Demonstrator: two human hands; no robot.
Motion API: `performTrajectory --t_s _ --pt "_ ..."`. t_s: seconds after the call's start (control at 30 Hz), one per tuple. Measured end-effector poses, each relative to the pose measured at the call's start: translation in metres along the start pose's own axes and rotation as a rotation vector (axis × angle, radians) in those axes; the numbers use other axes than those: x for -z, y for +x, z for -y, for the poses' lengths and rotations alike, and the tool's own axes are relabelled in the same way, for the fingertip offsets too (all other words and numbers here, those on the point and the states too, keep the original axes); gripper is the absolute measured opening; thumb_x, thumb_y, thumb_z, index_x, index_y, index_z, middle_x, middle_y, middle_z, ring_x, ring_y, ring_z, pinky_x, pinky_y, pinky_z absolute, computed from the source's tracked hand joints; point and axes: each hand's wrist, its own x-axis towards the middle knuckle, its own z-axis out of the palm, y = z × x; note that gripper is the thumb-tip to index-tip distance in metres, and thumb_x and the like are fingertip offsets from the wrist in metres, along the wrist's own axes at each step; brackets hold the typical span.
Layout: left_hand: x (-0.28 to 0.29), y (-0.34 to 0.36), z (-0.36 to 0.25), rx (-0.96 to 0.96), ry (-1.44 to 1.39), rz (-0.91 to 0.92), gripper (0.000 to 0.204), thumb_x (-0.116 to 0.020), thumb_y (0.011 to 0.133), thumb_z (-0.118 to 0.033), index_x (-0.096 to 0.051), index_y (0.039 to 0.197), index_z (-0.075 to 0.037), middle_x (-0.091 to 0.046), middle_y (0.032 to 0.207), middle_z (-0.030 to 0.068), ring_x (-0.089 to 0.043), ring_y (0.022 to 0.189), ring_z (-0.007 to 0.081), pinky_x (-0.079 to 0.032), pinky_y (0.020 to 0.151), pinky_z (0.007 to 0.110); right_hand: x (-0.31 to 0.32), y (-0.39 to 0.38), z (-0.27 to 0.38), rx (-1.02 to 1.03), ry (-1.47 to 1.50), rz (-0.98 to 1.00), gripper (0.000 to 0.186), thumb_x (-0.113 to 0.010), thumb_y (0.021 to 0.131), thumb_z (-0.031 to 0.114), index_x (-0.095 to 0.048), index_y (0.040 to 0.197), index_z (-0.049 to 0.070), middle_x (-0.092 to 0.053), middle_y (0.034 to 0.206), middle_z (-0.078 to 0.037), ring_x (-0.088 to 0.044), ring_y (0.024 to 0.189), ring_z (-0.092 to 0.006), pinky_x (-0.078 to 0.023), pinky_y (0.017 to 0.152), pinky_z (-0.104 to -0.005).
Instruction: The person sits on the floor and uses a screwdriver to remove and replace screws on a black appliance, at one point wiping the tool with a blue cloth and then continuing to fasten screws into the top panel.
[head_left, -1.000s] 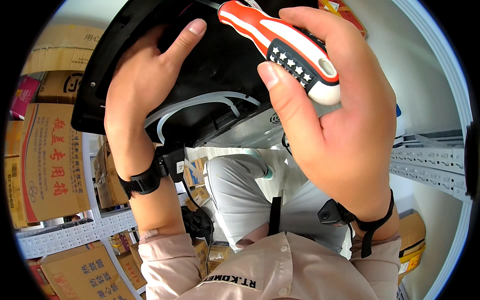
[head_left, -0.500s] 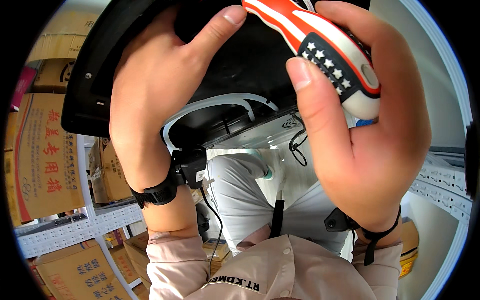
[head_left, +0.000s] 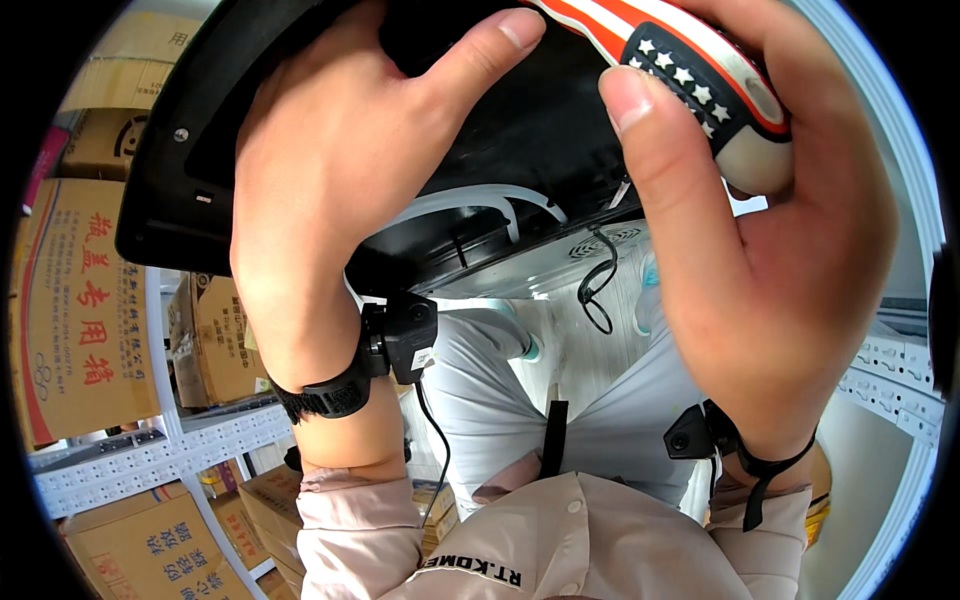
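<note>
My right hand (head_left: 740, 190) is closed around a thick tool handle (head_left: 705, 85) in red, white and dark blue with raised white stars. The handle's far end runs out at the upper edge, so I cannot tell the tool's kind. My left hand (head_left: 345, 150) lies over a black plastic housing (head_left: 190, 190), its thumb stretched toward the handle's narrow end. The other left fingers go mostly out of sight at the top. White tubing (head_left: 475, 197) curves along the housing's near side, below my left thumb.
Cardboard boxes (head_left: 95, 310) fill a white metal rack (head_left: 215, 435) on the left. A thin black cable loop (head_left: 597, 285) hangs beneath the housing. Black devices (head_left: 410, 330) are strapped to both wrists. Another perforated rack beam (head_left: 885, 385) stands at right.
My right hand and the tool handle have moved up and to the right. My left hand has shifted slightly right, and the housing has shifted a little against the view.
</note>
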Motion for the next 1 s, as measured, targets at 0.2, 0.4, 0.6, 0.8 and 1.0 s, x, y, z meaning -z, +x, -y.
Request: performTrajectory --t_s 0.2,0.4,0.6,0.8,1.0 --pt "-0.007 -0.001 0.003 -0.005 0.060 -0.063 0.072 -0.069 0.087 -0.054 -0.059 0.130 0.003 -0.065 0.123 0.0246 -0.063 0.115 0.0363 -0.049 0.097 0.039 -0.001 0.000 0.000 -0.002 0.002 0.000 0.040 -0.072 0.086 0.006 -0.052 0.121 0.001 -0.068 0.101 -0.013 -0.069 0.084 -0.0209 -0.053 0.071 -0.0306" --pt "0.001 0.002 0.004 -0.006 -0.068 0.025 0.072 -0.068 0.088 -0.053 -0.058 0.132 0.002 -0.066 0.123 0.0234 -0.063 0.116 0.0342 -0.048 0.098 0.038 -0.001 0.000 -0.003 -0.008 0.004 0.002 0.040 -0.072 0.086 0.006 -0.051 0.121 0.001 -0.068 0.101 -0.013 -0.069 0.084 -0.0209 -0.053 0.071 -0.0306" --pt "0.005 0.016 0.062 -0.288 -0.638 0.196 0.070 -0.063 0.092 -0.053 -0.057 0.133 0.003 -0.067 0.121 0.0231 -0.063 0.114 0.0335 -0.047 0.100 0.037 -0.001 0.001 -0.003 -0.008 0.034 0.006 0.041 -0.072 0.087 0.006 -0.051 0.121 0.001 -0.068 0.101 -0.013 -0.069 0.084 -0.0209 -0.053 0.071 -0.0307" --pt "-0.010 0.018 0.053 -0.166 0.227 0.110 0.069 -0.054 0.096 -0.061 -0.060 0.131 -0.002 -0.059 0.128 0.0267 -0.055 0.120 0.0409 -0.041 0.104 0.041 0.000 0.004 -0.007 -0.021 0.033 0.009 0.041 -0.071 0.087 0.006 -0.050 0.121 0.001 -0.068 0.101 -0.013 -0.069 0.084 -0.0209 -0.053 0.071 -0.0307" --pt "-0.005 0.032 0.059 -0.277 0.260 0.228 0.066 -0.047 0.100 -0.059 -0.059 0.134 -0.004 -0.050 0.140 0.0270 -0.049 0.128 0.0412 -0.037 0.108 0.041 0.003 0.007 -0.010 -0.029 0.047 0.019 0.041 -0.071 0.087 0.006 -0.049 0.121 0.001 -0.068 0.101 -0.014 -0.069 0.084 -0.0209 -0.053 0.071 -0.0307"
